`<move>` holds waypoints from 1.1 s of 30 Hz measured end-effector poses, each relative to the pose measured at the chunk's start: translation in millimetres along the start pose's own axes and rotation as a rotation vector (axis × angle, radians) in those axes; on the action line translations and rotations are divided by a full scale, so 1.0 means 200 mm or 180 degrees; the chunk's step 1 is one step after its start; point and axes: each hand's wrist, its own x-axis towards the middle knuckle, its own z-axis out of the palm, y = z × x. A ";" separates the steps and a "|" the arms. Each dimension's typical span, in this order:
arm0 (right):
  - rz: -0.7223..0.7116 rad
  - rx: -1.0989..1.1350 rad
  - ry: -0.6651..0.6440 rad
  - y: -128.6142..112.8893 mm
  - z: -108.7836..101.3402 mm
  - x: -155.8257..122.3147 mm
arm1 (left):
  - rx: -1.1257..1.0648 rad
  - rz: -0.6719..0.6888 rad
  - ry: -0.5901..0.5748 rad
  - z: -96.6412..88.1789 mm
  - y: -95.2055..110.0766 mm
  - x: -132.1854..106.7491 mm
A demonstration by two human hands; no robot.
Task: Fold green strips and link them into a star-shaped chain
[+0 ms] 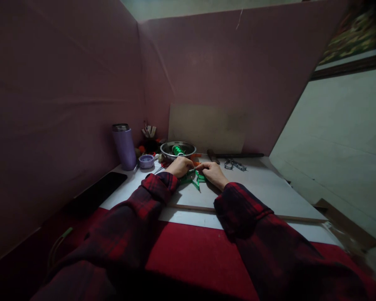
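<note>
On the white board (253, 184) lies a small green star-shaped frame (195, 183), its points partly covered by my fingers. My left hand (179, 167) is closed in a pinch at the star's upper tip. From the other side, my right hand (213, 173) also pinches there, the fingertips of both hands almost touching. Whether a thread or wire runs between the fingers is too small to make out. Just behind my left hand, a spool of shiny green thread or wire (177, 150) rests in a metal bowl (166, 154).
At the left stand a purple tumbler (124, 148) and its purple lid (146, 161), with a black phone (97, 190) nearer me. A hammer (213, 156) and grey metal pieces (235, 164) lie at the back right. Pink partition walls (222, 75) enclose the back and left.
</note>
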 end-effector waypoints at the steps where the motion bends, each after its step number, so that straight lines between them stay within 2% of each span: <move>1: 0.0002 0.0004 -0.0004 0.00 0.00 0.00 | 0.0029 0.0011 -0.0027 -0.01 0.00 0.00; 8: -0.0066 -0.0109 0.0104 0.01 0.00 0.01 | 0.0351 -0.0105 -0.0411 -0.06 0.07 0.02; 13: -0.0096 -0.0102 0.0126 0.01 0.00 0.01 | 0.0674 -0.0160 -0.0334 -0.05 0.12 0.02; 21: -0.0060 -0.0019 0.0413 0.01 -0.01 0.02 | 0.1422 0.0232 -0.0394 -0.02 0.21 0.02; 25: -0.0037 -0.0178 0.0467 -0.01 -0.02 0.01 | 0.1557 0.0249 -0.0461 -0.01 0.22 0.06; 28: -0.0055 -0.0212 0.0460 -0.02 -0.02 0.01 | 0.1424 -0.0056 -0.0466 0.00 0.20 0.11; 33: -0.0014 -0.0152 0.0415 -0.01 -0.02 0.02 | 0.0716 -0.1015 -0.0499 0.01 0.16 0.18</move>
